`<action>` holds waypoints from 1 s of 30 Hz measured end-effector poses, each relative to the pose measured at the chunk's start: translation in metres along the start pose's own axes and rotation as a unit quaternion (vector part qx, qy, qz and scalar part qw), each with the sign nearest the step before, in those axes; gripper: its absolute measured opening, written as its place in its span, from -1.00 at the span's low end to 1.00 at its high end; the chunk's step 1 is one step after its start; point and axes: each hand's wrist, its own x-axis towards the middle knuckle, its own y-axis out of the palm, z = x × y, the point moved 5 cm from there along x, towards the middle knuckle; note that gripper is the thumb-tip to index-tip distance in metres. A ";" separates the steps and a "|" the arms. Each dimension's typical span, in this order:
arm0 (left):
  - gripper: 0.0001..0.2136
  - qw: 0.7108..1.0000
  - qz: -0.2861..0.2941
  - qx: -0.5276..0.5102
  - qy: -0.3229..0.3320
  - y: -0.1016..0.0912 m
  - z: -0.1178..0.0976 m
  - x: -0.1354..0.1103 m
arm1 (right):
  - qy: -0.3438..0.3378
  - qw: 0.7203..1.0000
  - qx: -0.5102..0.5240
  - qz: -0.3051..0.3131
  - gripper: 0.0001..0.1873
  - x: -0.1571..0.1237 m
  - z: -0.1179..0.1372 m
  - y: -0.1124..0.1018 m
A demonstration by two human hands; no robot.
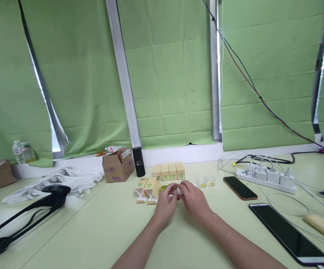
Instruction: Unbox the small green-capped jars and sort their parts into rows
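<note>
My left hand [166, 203] and my right hand [194, 201] meet over the pale green table [117, 231], fingers pinched together on a small item [176, 189] with yellow and white parts that I cannot name. Just left of the hands lie two opened cream cartons [148, 189] with green labels. Behind them stands a row of several closed cream boxes [169, 171]. To the right of my hands rest two small clear cups [206, 182] with yellow dots inside.
A black cylinder [139, 161] and a brown cardboard box [118, 165] stand at the back. A phone [239, 187], a power strip [267, 175] with cables and a tablet [289, 233] lie right. A black crutch [24, 213] and crumpled paper [67, 179] lie left.
</note>
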 end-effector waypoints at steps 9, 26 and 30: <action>-0.78 0.999 -0.022 -0.016 -0.026 0.003 0.000 0.004 | 0.027 0.999 0.034 0.009 -0.46 0.001 0.003 0.005; -0.76 0.994 -0.044 -0.085 -0.057 -0.005 0.016 0.011 | 0.075 0.984 0.160 -0.015 -0.56 -0.001 -0.006 0.010; -0.60 0.986 -0.055 -0.150 -0.050 -0.009 0.016 0.012 | 0.167 0.939 0.288 -0.080 -0.64 -0.002 -0.021 0.006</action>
